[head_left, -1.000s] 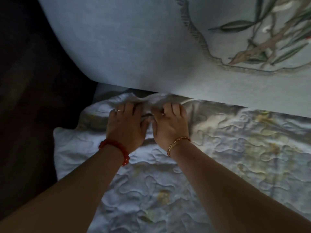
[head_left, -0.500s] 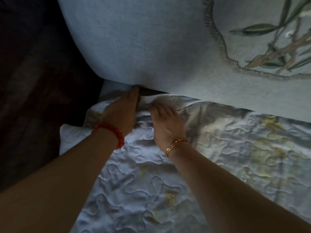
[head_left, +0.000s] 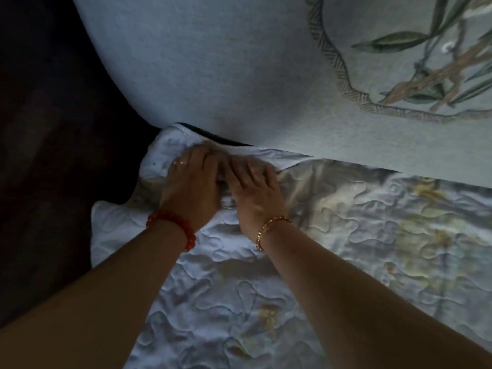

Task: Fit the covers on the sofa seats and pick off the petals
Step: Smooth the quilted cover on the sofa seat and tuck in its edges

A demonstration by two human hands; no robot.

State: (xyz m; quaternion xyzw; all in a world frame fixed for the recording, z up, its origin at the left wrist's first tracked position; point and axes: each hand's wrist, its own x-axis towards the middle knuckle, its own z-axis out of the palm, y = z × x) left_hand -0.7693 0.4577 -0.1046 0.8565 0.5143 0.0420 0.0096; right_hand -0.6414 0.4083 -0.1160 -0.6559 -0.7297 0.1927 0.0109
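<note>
A white quilted seat cover [head_left: 359, 235] with faint yellow flowers lies over the sofa seat. Its back edge is bunched at the crease under the pale blue back cushion [head_left: 226, 75]. My left hand [head_left: 190, 187], with a ring and a red bead bracelet, lies flat on the bunched edge, fingers together and pointing at the crease. My right hand [head_left: 253, 187], with a gold bracelet, presses flat beside it, touching it. Both sets of fingertips are blurred at the fold. I see no petals.
The back cushion carries a woven border and a leafy branch pattern [head_left: 426, 70] at the upper right. Left of the seat is a dark, unlit area [head_left: 53, 155]. A corner of the cover [head_left: 106, 222] sticks out at the seat's left edge.
My left hand has come back out of the gap under the back cushion and lies flat on the cover's edge. The right hand has closed up against it. More of the edge is bunched at the crease.
</note>
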